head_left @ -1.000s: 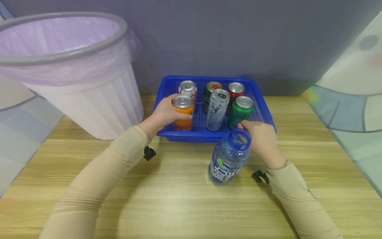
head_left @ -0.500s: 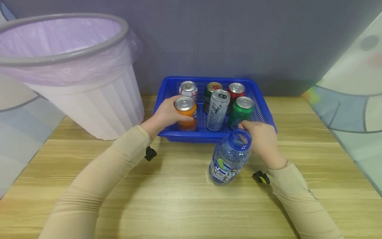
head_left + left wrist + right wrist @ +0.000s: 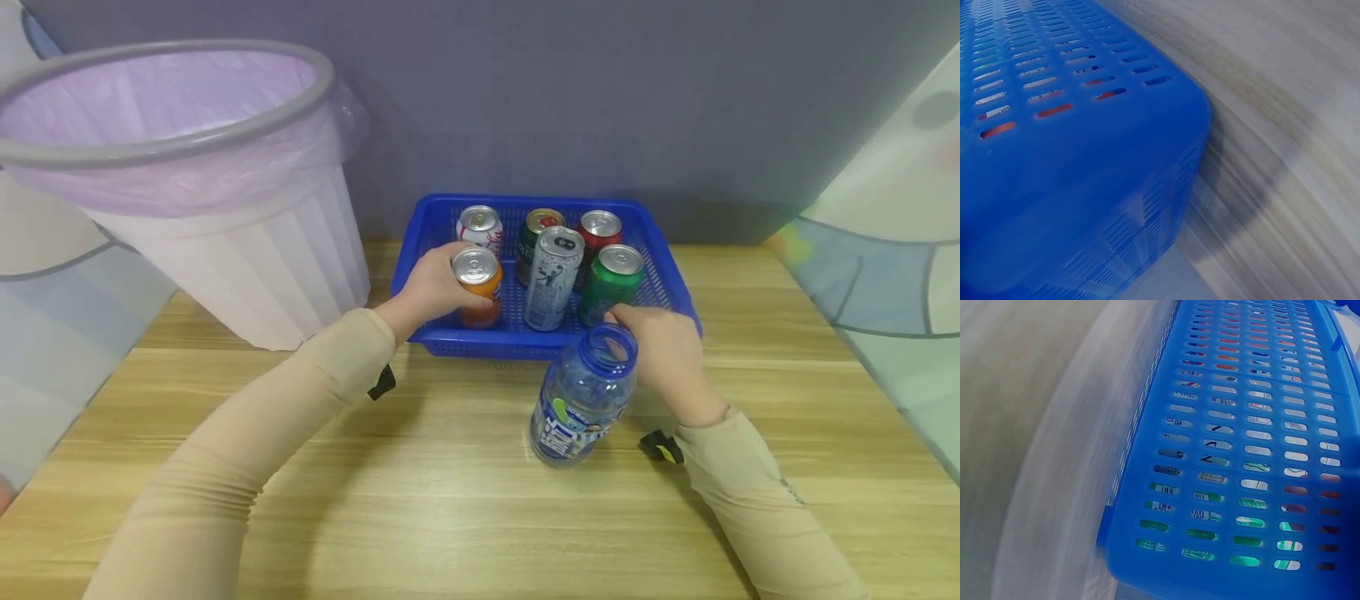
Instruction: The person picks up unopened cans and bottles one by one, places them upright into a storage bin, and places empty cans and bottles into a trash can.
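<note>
In the head view, my left hand (image 3: 431, 292) grips an orange drink can (image 3: 480, 287) low inside the blue plastic basket (image 3: 487, 346), at its front left. Standing close to that can is a tall silver-grey can (image 3: 553, 279). My right hand (image 3: 663, 350) is at the basket's front right, directly behind the neck of a clear blue-tinted bottle (image 3: 581, 396) with a label and an uncapped mouth. The bottle leans toward that hand. Most right fingers are hidden, and I cannot tell whether they hold the bottle or the basket rim. Both wrist views show only the slotted basket (image 3: 1085, 162) close up.
Other cans in the basket are a white one (image 3: 480, 225), a dark green one (image 3: 534, 242), a red one (image 3: 598, 237) and a green one (image 3: 611, 287). A ribbed white bin (image 3: 262, 258) with a purple liner stands left on the wooden table (image 3: 465, 517). A grey panel rises behind.
My left hand has shifted the orange can slightly right within the basket, away from its left side. The right hand and the bottle stay about where they were; the whole view drifts a little.
</note>
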`<action>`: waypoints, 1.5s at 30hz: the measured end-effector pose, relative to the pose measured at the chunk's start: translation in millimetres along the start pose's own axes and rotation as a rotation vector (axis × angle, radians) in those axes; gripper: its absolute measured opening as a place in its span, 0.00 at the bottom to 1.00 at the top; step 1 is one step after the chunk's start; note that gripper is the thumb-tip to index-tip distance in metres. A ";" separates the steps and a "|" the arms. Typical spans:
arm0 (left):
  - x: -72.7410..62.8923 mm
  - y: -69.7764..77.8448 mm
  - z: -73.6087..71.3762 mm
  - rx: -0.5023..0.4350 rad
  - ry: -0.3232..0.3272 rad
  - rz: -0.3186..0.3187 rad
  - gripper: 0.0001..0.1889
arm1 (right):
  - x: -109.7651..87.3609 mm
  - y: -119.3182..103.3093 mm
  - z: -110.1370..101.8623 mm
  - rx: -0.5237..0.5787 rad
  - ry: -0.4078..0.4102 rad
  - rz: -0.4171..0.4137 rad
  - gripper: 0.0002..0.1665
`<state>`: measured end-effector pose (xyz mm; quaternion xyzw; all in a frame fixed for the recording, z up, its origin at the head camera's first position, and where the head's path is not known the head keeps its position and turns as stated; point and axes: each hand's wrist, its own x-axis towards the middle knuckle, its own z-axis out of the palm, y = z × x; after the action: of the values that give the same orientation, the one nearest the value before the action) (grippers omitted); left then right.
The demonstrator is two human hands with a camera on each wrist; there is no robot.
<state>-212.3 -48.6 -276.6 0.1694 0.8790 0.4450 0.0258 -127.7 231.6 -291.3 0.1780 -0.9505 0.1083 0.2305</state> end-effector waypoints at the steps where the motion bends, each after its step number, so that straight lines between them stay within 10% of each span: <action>1: 0.4 -0.1 0.3 0.008 0.000 0.001 0.36 | -0.1 0.5 0.3 -0.002 0.003 -0.003 0.09; 45: 19.4 -1.1 3.7 0.132 -0.029 -0.084 0.38 | -0.8 5.4 3.2 -0.009 0.030 -0.017 0.09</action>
<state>-230.1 -40.2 -277.6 0.1401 0.9122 0.3823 0.0459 -130.3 235.8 -295.1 0.1836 -0.9459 0.1048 0.2463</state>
